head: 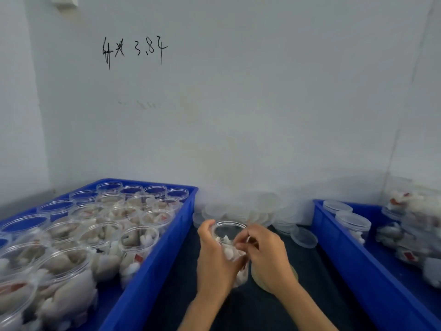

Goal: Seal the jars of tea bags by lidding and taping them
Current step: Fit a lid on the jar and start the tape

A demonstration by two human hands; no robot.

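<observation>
A clear open jar of tea bags stands between two blue crates on the dark table, held upright with no lid on it. The left hand wraps its curled fingers round the jar's left wall; the right hand pinches at something small by the rim, too blurred to name. A tan roll shows partly under the right wrist. Loose clear lids pile against the wall behind, hazy. The left crate holds many open filled jars; the right crate, cut off, holds lidded jars
</observation>
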